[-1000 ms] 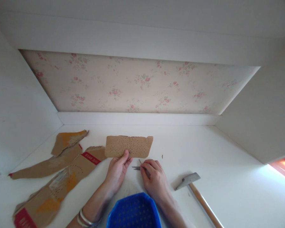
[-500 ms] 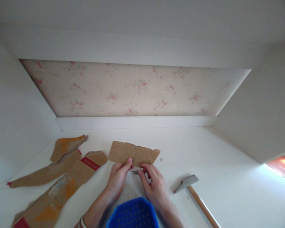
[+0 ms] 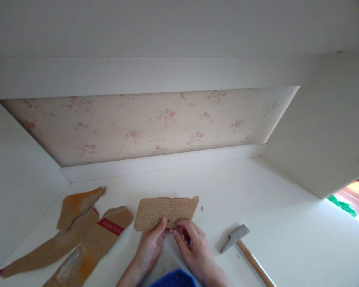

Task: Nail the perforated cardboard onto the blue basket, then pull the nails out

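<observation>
My left hand [image 3: 151,248] grips a torn piece of brown cardboard [image 3: 164,211] by its lower edge, thumb on the front face. Many small holes dot this piece, which is tilted up over the white surface. My right hand [image 3: 194,243] is closed at the lower right edge of the same cardboard. Between its thumb and fingertips is a small dark nail-like piece [image 3: 176,228], mostly hidden. A blue perforated basket [image 3: 175,279] stands just below the hands, largely cut off by the frame.
A hammer [image 3: 235,236] with a wooden handle lies to the right. Torn cardboard strips [image 3: 86,249] with red and orange marks lie at the left. White panels enclose the surface [image 3: 275,223], with flowered wallpaper [image 3: 167,123] behind.
The view has tilted, leaving less of the blue basket in frame. The cardboard is tipped up more towards me. My right fingertips have come together close to its lower edge and my left hand.
</observation>
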A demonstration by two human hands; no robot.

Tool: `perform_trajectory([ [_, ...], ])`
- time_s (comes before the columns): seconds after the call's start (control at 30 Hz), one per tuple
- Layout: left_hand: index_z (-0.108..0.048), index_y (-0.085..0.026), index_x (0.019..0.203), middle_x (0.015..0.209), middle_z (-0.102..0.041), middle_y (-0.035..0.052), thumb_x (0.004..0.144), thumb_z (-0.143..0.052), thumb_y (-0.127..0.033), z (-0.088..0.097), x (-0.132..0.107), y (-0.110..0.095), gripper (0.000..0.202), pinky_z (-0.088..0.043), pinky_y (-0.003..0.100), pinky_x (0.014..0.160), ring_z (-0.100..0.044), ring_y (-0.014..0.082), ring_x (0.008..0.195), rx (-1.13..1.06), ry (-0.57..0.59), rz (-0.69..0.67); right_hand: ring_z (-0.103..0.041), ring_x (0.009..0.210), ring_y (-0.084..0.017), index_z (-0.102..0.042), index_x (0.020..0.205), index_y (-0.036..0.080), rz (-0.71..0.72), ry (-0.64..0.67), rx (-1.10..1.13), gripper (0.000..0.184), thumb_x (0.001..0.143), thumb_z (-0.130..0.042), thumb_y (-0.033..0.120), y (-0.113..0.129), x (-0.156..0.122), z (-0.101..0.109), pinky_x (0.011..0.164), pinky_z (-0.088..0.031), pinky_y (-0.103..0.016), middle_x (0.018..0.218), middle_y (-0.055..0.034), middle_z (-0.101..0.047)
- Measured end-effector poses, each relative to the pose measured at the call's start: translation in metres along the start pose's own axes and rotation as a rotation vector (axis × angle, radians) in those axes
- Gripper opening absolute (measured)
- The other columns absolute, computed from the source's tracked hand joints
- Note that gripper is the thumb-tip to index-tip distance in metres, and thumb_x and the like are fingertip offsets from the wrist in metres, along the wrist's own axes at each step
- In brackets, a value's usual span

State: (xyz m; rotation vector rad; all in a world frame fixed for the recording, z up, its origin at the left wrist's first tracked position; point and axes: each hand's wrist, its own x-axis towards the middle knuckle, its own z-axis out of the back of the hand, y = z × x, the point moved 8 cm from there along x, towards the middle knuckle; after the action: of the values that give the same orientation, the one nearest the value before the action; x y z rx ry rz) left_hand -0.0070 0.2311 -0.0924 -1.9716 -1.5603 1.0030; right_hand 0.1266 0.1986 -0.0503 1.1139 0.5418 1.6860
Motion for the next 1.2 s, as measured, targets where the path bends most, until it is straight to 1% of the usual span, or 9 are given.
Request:
perform_trajectory([
  [0.2,-0.075,-0.017,0.097,0.104,-0.075,0.0103,0.070,-0.083,-0.035,-0.004,-0.001,0.002,0.033,-0.051,0.040,0.095,-0.068,0.0275,0.103,0.027,0.028,0.038,-0.059,0.059,-0.014,-0.060,0.103,0.024,-0.040,0.010,0.007,0.013,0.095,-0.057,0.034,-0.001,0.001,0.001,0.053,-0.046,-0.023,0.072,0.0015,-0.062],
  [0.4,-0.076,-0.014,0.099,0.104,-0.076,0.0134,0.072,-0.081,-0.036,-0.004,-0.001,0.002,0.035,-0.049,0.043,0.098,-0.069,0.0299,0.103,0.153,0.048,0.035,-0.059,0.057,-0.014,-0.060,0.102,0.022,-0.096,0.003,-0.012,0.018,0.096,-0.054,0.038,-0.006,-0.001,0.000,0.053,-0.046,-0.023,0.070,0.0014,-0.063],
  [0.53,-0.077,-0.013,0.093,0.100,-0.077,0.0138,0.070,-0.082,-0.036,-0.005,-0.002,-0.002,0.032,-0.046,0.044,0.102,-0.067,0.0320,0.107,0.222,0.045,0.009,-0.059,0.056,-0.013,-0.059,0.098,0.022,-0.111,0.031,-0.047,0.017,0.096,-0.055,0.038,-0.003,-0.002,-0.003,0.053,-0.045,-0.022,0.068,0.0024,-0.062],
  [0.63,-0.078,-0.014,0.089,0.099,-0.077,0.0139,0.066,-0.085,-0.037,-0.005,-0.003,-0.002,0.033,-0.047,0.043,0.101,-0.066,0.0329,0.108,0.220,0.028,0.022,-0.060,0.055,-0.014,-0.059,0.095,0.022,-0.123,0.046,-0.097,0.015,0.095,-0.056,0.037,0.003,0.001,-0.003,0.053,-0.045,-0.022,0.067,0.0027,-0.063],
  [0.73,-0.077,-0.014,0.091,0.100,-0.077,0.0132,0.067,-0.085,-0.036,-0.005,-0.004,-0.001,0.033,-0.047,0.043,0.101,-0.068,0.0307,0.105,0.168,0.032,0.032,-0.061,0.054,-0.014,-0.057,0.092,0.023,-0.125,0.067,-0.150,0.014,0.096,-0.054,0.035,0.012,0.009,0.001,0.052,-0.043,-0.022,0.064,0.0033,-0.062],
  [0.83,-0.076,-0.014,0.090,0.100,-0.077,0.0122,0.065,-0.086,-0.032,-0.003,-0.005,-0.002,0.032,-0.048,0.042,0.101,-0.069,0.0277,0.102,0.097,0.018,0.038,-0.061,0.055,-0.013,-0.057,0.090,0.024,-0.084,0.128,-0.182,0.011,0.096,-0.055,0.033,0.024,0.018,0.004,0.053,-0.042,-0.021,0.066,0.0045,-0.064],
  [0.93,-0.076,-0.012,0.089,0.098,-0.077,0.0125,0.064,-0.087,-0.032,-0.003,-0.007,-0.002,0.034,-0.050,0.042,0.098,-0.070,0.0274,0.099,0.040,-0.008,0.041,-0.063,0.057,-0.013,-0.057,0.088,0.025,-0.041,0.185,-0.214,0.008,0.095,-0.058,0.030,0.033,0.022,0.006,0.055,-0.041,-0.021,0.068,0.0054,-0.066],
  [1.1,-0.075,-0.012,0.093,0.098,-0.077,0.0135,0.068,-0.084,-0.037,-0.009,-0.011,-0.001,0.037,-0.054,0.043,0.091,-0.072,0.0282,0.093,0.056,0.036,0.012,-0.063,0.056,-0.013,-0.056,0.091,0.025,-0.021,0.209,-0.281,0.004,0.095,-0.056,0.025,0.038,0.021,0.012,0.053,-0.041,-0.021,0.068,0.0062,-0.066],
  [1.2,-0.075,-0.012,0.096,0.098,-0.077,0.0133,0.070,-0.083,-0.037,-0.010,-0.013,0.001,0.037,-0.055,0.042,0.090,-0.072,0.0275,0.092,0.081,0.056,0.003,-0.064,0.057,-0.013,-0.056,0.090,0.025,0.008,0.212,-0.328,0.005,0.095,-0.057,0.026,0.041,0.018,0.012,0.054,-0.041,-0.021,0.071,0.0055,-0.067],
])
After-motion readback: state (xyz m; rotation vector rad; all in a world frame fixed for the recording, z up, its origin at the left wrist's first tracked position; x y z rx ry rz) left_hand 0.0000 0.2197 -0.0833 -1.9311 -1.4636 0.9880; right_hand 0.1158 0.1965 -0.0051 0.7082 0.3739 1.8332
